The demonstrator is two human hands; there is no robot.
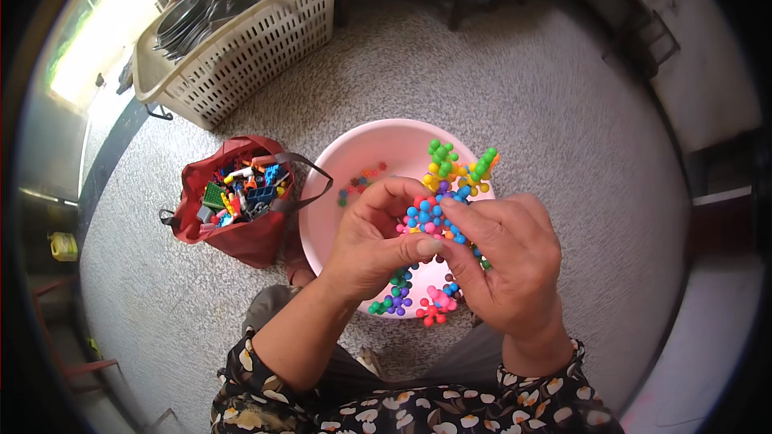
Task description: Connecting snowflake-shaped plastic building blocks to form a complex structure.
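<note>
Both hands hold one cluster of colourful knobbly plastic pieces (438,193) above a pink round basin (354,153) on the floor. My left hand (374,245) grips the cluster from the left, fingers curled over blue pieces. From the right, my right hand (507,261) pinches it with thumb and fingers. Green and yellow pieces stick out at the top, while pink, red, green and purple ones hang below the hands. A few loose pieces (360,181) lie inside the basin.
A red cloth bag (241,233) full of mixed building bricks sits left of the basin. Further back left stands a cream slotted plastic basket (257,48) with metal dishes. The floor is speckled grey; dark furniture legs stand at the back.
</note>
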